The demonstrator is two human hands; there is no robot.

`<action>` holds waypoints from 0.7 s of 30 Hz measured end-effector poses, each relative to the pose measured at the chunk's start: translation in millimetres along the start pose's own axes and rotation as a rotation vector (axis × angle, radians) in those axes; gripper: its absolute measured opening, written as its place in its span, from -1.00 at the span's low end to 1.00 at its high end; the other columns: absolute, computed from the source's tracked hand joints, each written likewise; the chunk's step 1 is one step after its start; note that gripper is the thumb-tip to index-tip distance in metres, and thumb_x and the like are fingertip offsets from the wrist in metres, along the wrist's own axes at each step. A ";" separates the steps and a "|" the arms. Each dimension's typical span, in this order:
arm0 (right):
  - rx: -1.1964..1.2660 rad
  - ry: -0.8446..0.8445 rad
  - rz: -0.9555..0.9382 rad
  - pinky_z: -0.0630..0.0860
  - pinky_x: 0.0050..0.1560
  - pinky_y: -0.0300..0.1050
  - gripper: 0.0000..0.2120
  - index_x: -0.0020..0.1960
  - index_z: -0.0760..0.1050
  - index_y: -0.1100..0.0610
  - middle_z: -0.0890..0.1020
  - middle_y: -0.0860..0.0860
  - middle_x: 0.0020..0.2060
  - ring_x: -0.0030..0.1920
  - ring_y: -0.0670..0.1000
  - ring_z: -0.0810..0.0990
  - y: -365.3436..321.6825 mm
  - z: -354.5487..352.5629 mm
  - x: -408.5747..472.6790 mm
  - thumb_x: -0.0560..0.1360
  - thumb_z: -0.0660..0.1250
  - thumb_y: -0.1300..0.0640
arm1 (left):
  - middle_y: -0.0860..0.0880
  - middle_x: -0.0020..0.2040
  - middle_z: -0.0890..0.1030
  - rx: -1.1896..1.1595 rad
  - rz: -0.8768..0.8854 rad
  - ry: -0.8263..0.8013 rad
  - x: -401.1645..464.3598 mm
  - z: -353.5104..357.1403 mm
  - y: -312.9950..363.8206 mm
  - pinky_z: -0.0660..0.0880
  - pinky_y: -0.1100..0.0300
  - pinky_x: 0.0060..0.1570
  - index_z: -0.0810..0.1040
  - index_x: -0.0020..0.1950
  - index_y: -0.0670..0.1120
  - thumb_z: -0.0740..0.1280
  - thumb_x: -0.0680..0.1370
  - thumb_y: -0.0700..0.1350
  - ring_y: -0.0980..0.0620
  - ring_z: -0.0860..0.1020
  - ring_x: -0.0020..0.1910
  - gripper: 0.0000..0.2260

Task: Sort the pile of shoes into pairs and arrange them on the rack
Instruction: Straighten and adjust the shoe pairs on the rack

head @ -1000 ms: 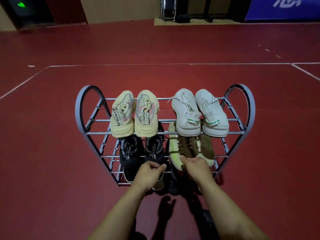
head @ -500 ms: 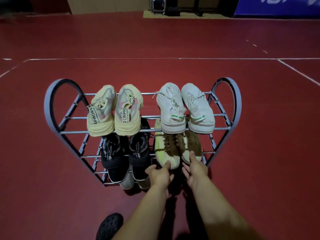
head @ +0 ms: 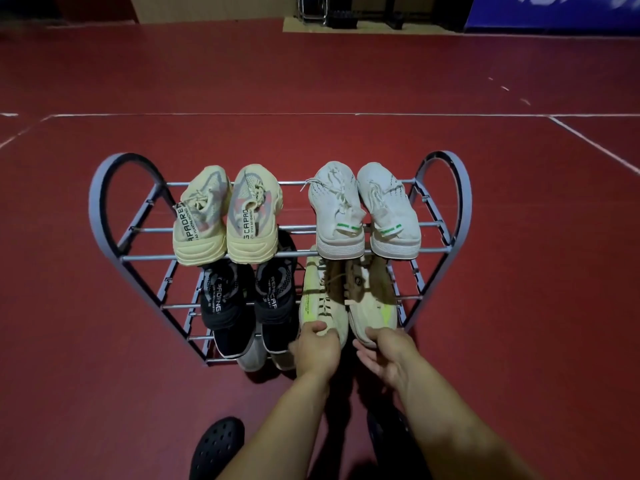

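A grey metal shoe rack (head: pixel 104 195) with heart-shaped ends stands on the red floor. Its top tier holds a pale yellow pair (head: pixel 225 220) on the left and a white pair (head: pixel 363 209) on the right. On the lower tier, a black pair (head: pixel 249 299) sits left of a cream pair with neon-yellow and brown. My left hand (head: pixel 317 348) grips the heel of the left cream shoe (head: pixel 318 299). My right hand (head: pixel 384 351) grips the heel of the right cream shoe (head: pixel 374 296).
Two grey-beige shoe heels (head: pixel 251 358) stick out under the black pair at the rack's front. My foot in a black clog (head: pixel 218 445) is on the floor at the near left. White lines cross the floor; furniture stands at the far wall.
My left hand left the black shoe and moved right to the left cream shoe's heel. My right hand shifted to the right cream shoe's heel. Both went from spread fingers to gripping.
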State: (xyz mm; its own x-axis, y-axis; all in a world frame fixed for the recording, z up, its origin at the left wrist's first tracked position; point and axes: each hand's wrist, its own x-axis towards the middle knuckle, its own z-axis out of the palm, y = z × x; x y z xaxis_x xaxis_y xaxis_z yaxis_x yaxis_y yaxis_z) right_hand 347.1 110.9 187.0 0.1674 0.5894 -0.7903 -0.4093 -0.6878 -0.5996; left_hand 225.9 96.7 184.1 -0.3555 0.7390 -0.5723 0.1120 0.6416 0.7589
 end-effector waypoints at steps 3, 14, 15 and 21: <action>0.003 -0.028 0.030 0.61 -0.16 -0.05 -0.70 0.29 0.45 0.21 0.68 0.19 0.05 -0.12 0.08 0.69 -0.3 -2.1 -4.0 0.57 0.27 0.30 | -0.09 0.46 0.17 0.269 0.099 0.144 -4.9 6.5 5.2 0.21 -0.01 0.45 0.56 0.25 0.08 0.37 0.51 0.17 -0.17 0.17 0.46 -0.64; -0.655 0.554 -0.431 0.34 0.35 0.08 -0.48 0.35 0.44 0.07 0.45 0.15 0.32 0.34 0.23 0.37 -16.4 0.5 2.0 0.47 0.39 -0.11 | -0.08 0.30 0.42 0.397 0.363 0.312 19.8 25.6 25.0 0.28 -0.03 0.38 0.45 0.34 -0.05 0.41 0.46 0.25 -0.13 0.34 0.36 -0.43; -0.681 0.527 -0.572 0.37 0.33 0.06 -0.58 0.28 0.51 0.06 0.51 0.11 0.26 0.31 0.20 0.42 -20.7 3.0 2.5 0.48 0.39 -0.10 | -0.09 0.29 0.45 0.364 0.342 0.325 21.5 24.8 25.7 0.29 -0.03 0.38 0.47 0.32 -0.05 0.41 0.49 0.18 -0.14 0.35 0.36 -0.50; -0.715 0.071 -0.668 0.52 -0.03 -0.17 -0.72 0.03 0.57 0.08 0.67 -0.02 -0.14 -0.04 0.02 0.66 -26.3 28.0 12.9 0.43 0.47 -0.07 | -0.09 0.01 0.67 -0.065 0.105 0.299 31.9 4.7 37.2 0.38 0.15 -0.02 0.63 0.12 -0.08 0.24 0.61 -0.07 -0.21 0.60 0.15 -0.79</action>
State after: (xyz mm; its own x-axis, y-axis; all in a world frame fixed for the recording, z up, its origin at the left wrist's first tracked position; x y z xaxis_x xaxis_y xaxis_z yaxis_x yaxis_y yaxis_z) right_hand 335.0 148.4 196.1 0.2304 0.9399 -0.2519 0.4251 -0.3301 -0.8428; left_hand 223.1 145.1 192.6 -0.6028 0.7011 -0.3809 0.1063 0.5437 0.8325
